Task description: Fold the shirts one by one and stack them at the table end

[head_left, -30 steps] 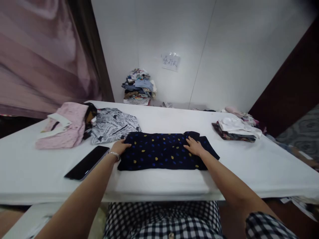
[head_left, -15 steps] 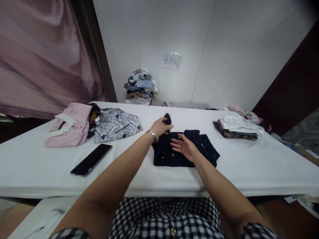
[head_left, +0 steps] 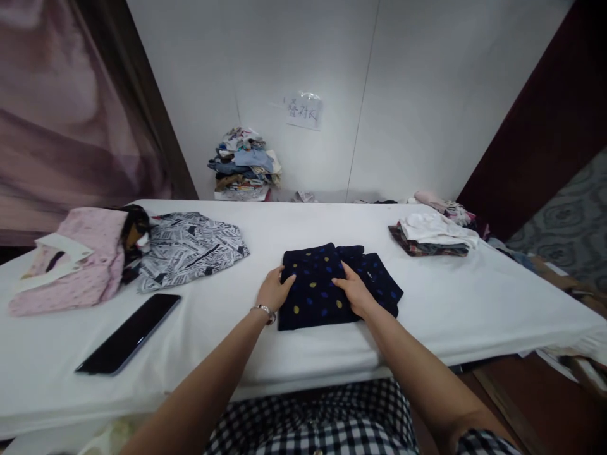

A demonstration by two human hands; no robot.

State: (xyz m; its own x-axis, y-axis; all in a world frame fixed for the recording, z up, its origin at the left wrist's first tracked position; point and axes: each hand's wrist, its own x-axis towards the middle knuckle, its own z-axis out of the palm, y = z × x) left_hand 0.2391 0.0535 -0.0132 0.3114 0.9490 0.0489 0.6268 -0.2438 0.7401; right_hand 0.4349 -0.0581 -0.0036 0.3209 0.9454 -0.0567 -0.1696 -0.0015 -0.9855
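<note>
Left fingers (head_left: 288, 281) and right fingers (head_left: 338, 282) hold the dark shirt (head_left: 312, 302) between them; best to square its edges, smoothing outward.

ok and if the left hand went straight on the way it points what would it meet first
Most likely the dark navy folded cloth garment with yellow and blue spots: the left hand is right up against its left edge. Whether it would slide over or under the fabric is unclear.
</note>
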